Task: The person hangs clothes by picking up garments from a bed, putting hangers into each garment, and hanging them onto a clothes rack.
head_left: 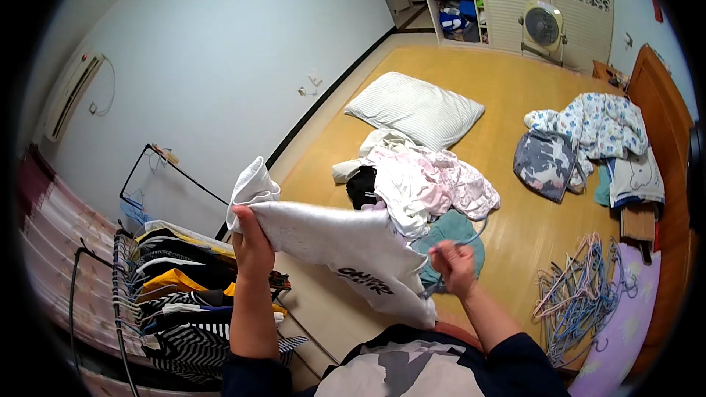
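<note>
A white T-shirt [323,239] with dark lettering is stretched out sideways in front of me. My left hand [254,239] is closed on one end of it, where the cloth is bunched upward. Near the shirt's other end, my right hand [454,265] grips a grey-blue clothes hanger [476,234], whose curved end shows beyond the fingers. The rest of the hanger is partly hidden by the hand and the cloth. Behind my right hand lies a folded teal garment [465,239], beside a pile of white and pink clothes [423,176].
Hung clothes [187,279] fill a rack at the left. A striped pillow [415,106] lies on the yellow bed surface [323,154]. Several loose hangers [581,294] are heaped at the right, below a patterned garment [599,125]. A fan [543,26] stands at the far end.
</note>
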Available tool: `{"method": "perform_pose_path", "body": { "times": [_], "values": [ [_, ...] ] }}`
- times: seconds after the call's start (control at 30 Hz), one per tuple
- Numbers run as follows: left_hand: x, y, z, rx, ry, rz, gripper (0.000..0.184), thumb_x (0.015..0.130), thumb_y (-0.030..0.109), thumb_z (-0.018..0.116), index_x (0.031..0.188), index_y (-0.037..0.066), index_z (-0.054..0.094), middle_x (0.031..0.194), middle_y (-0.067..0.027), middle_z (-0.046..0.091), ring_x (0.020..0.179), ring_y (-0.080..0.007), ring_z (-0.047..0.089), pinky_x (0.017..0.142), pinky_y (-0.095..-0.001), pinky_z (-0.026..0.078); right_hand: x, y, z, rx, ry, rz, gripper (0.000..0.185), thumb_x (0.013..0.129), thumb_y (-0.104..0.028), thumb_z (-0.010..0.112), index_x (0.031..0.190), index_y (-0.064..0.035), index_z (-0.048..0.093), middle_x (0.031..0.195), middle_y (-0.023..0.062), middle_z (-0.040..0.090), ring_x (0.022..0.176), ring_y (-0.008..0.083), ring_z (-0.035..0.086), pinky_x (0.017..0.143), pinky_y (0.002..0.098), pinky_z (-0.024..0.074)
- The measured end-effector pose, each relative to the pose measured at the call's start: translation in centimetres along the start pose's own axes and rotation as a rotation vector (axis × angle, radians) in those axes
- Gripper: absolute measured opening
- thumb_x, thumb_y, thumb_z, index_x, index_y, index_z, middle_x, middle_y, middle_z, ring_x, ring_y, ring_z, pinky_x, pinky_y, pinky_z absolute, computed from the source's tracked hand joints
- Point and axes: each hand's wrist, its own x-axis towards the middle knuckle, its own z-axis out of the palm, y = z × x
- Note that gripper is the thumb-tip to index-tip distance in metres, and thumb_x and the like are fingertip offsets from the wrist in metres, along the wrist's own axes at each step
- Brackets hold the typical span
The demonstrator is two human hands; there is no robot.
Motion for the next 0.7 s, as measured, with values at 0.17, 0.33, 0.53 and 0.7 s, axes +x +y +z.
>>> {"method": "perform_pose_path", "body": {
  "times": [0.17,0.33,0.53,0.7],
  "values": [
    [-0.3,-0.4,-1.6,0.066,-0.009,0.017,0.068,0.088,0.062,0.039,0.120,0.003,0.046,0.094,-0.0041,0.056,0.080,-0.0128,0.056,0.071,-0.0279,0.049,0.1,1.2,1.7,-0.098,-0.049,-0.034,0.035,0.094,-0.026,0.054,0.081,0.0045,0.064,0.051,-0.0019,0.040,0.045,0.0065,0.031,0.044,0.0240,0.0222],
    [-0.5,-0.2,-2.8,-0.057,0.102,-0.078,0.069,0.087,0.064,0.039,0.119,0.004,0.047,0.091,-0.0023,0.058,0.077,-0.0122,0.057,0.069,-0.0267,0.049,0.6,1.8,4.3,-0.047,-0.125,-0.071,0.033,0.094,-0.026,0.054,0.088,0.0043,0.066,0.056,-0.0051,0.041,0.048,0.0041,0.030,0.046,0.0218,0.0212],
    [-0.8,-1.1,-6.3,0.048,0.066,-0.200,0.078,0.085,0.069,0.033,0.125,0.003,0.045,0.100,-0.0035,0.058,0.088,-0.0103,0.057,0.076,-0.0242,0.048,2.1,3.1,7.7,-0.162,-0.125,-0.004,0.036,0.095,-0.026,0.053,0.086,0.0063,0.065,0.056,-0.0052,0.040,0.048,0.0043,0.030,0.045,0.0229,0.0222],
    [-1.4,-0.8,-9.0,0.430,0.161,0.078,0.081,0.088,0.061,0.042,0.134,-0.004,0.032,0.120,-0.0143,0.047,0.108,-0.0222,0.048,0.092,-0.0313,0.039,3.4,3.1,10.2,-0.336,-0.189,-0.054,0.026,0.094,-0.020,0.056,0.092,0.0024,0.067,0.062,-0.0048,0.047,0.055,0.0039,0.036,0.048,0.0203,0.0251]
  ]
}}
